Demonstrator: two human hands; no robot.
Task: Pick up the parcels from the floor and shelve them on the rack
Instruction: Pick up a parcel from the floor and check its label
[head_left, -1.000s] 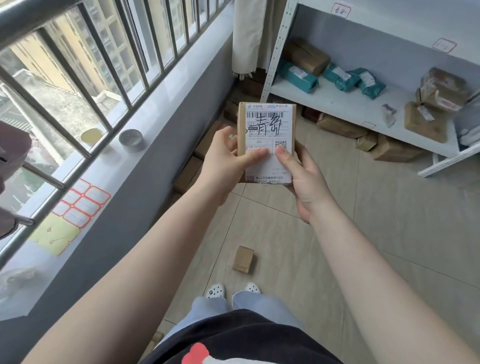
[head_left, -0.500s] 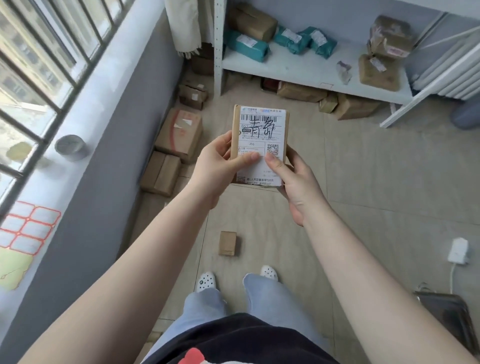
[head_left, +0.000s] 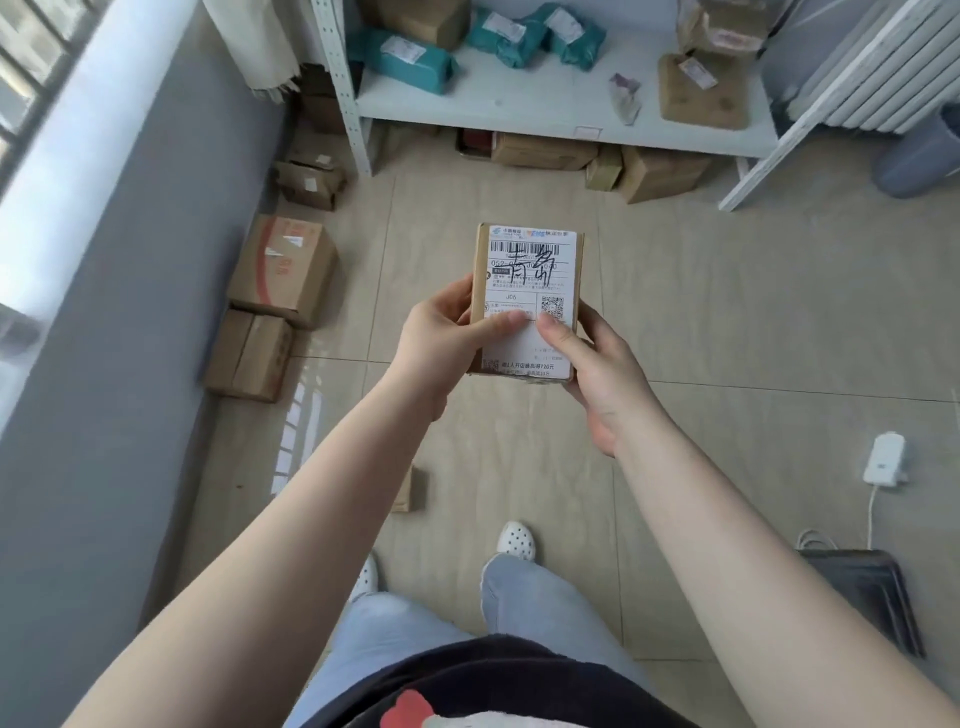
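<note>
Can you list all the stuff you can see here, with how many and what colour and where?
small cardboard parcel with white label: one, brown, held in both hands
teal plastic mailer bags: three, on the rack shelf
brown wrapped parcels: two, shelf's right side
white metal rack: one, against the far wall
cardboard boxes: three, brown, on the floor by the grey wall
boxes under the rack: several, brown
tiny cardboard box: one, near the feet
white charger: one, floor at right
left hand: one, gripping the parcel
right hand: one, gripping the parcel
</note>
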